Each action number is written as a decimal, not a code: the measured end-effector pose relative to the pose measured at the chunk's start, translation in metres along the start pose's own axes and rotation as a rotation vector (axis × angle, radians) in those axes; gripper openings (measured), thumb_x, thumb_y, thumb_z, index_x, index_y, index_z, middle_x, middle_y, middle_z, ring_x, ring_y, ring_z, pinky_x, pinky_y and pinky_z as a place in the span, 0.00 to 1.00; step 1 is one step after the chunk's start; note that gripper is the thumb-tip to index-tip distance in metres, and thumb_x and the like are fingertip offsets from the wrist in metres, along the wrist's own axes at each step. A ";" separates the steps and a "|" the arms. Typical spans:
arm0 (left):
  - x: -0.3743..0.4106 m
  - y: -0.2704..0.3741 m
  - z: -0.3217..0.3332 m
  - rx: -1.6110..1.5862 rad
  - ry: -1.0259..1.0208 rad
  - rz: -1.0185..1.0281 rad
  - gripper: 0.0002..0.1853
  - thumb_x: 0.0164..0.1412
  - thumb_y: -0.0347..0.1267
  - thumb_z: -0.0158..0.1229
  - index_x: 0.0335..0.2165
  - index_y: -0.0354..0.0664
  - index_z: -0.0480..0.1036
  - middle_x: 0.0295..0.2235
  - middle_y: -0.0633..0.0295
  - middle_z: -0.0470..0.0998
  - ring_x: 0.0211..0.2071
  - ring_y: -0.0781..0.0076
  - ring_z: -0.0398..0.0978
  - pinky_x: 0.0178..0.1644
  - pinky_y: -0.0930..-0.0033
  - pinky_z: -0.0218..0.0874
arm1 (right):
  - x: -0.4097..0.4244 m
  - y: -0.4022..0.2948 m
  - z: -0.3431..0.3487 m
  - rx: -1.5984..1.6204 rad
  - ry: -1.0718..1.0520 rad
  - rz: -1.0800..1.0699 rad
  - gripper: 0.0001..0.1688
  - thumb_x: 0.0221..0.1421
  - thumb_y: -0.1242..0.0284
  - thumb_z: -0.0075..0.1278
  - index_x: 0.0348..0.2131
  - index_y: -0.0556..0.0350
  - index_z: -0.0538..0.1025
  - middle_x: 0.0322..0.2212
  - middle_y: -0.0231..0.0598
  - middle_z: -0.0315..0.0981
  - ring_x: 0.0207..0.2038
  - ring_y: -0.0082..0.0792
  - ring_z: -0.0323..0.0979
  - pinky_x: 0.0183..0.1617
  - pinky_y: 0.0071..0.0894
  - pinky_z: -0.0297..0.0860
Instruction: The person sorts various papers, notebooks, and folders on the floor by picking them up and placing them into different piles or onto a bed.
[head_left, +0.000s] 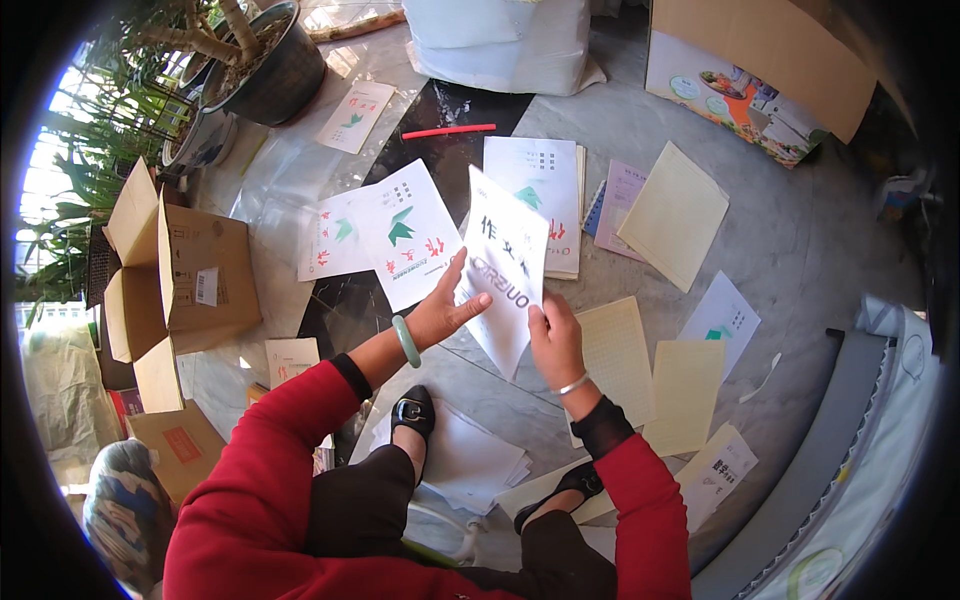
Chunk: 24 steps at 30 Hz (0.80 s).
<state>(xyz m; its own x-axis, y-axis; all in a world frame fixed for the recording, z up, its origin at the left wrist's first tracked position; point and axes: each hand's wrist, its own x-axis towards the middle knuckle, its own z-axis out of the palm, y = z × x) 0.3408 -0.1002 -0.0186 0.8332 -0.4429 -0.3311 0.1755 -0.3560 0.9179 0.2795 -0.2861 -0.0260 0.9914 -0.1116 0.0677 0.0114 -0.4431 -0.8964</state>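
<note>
My right hand (556, 337) pinches the lower right edge of a white exercise booklet (504, 270) with printed characters, held tilted above the floor. My left hand (446, 307), with a green bangle at its wrist, has its fingers spread at the booklet's left edge; whether it touches is unclear. Beyond the booklet lies a stack of white exercise books (531, 165). To the left, a white booklet with a green mark (409, 225) overlaps another (322, 240). Cream sheets (682, 390) and a cream booklet (675, 217) lie to the right, the latter partly over a pink booklet (619, 202).
An open cardboard box (214, 270) and potted plants (277, 82) stand at the left. A white sack (499, 45) and a large carton (757, 67) are at the far side. A red stick (448, 131) lies on the floor. Loose white papers (465, 457) lie near my shoes.
</note>
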 end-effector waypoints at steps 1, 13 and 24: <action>-0.002 0.001 -0.001 -0.044 0.025 -0.008 0.53 0.44 0.50 0.56 0.54 0.31 0.34 0.53 0.37 0.45 0.57 0.51 0.40 0.57 0.65 0.37 | -0.009 -0.014 -0.007 -0.045 0.018 -0.081 0.15 0.47 0.80 0.41 0.38 0.58 0.69 0.23 0.40 0.64 0.24 0.34 0.65 0.29 0.28 0.62; -0.030 0.001 0.005 -0.859 -0.393 -0.034 0.14 0.41 0.31 0.62 0.31 0.43 0.70 0.47 0.54 0.62 0.49 0.64 0.59 0.51 0.64 0.55 | -0.117 -0.055 -0.074 -0.353 -0.044 -0.563 0.21 0.36 0.77 0.50 0.37 0.46 0.74 0.33 0.30 0.63 0.33 0.30 0.64 0.33 0.24 0.64; -0.028 0.007 0.033 -0.823 -0.478 -0.107 0.10 0.45 0.31 0.58 0.29 0.41 0.70 0.48 0.52 0.60 0.49 0.60 0.59 0.50 0.64 0.55 | -0.137 -0.053 -0.094 -0.299 -0.072 -0.486 0.19 0.37 0.78 0.48 0.36 0.48 0.74 0.36 0.30 0.65 0.37 0.30 0.64 0.38 0.25 0.63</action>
<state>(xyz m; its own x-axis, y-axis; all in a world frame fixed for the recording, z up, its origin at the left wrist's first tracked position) 0.3010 -0.1175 -0.0096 0.5208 -0.7956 -0.3094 0.7038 0.1951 0.6831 0.1312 -0.3308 0.0535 0.8881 0.2238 0.4015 0.4409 -0.6617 -0.6064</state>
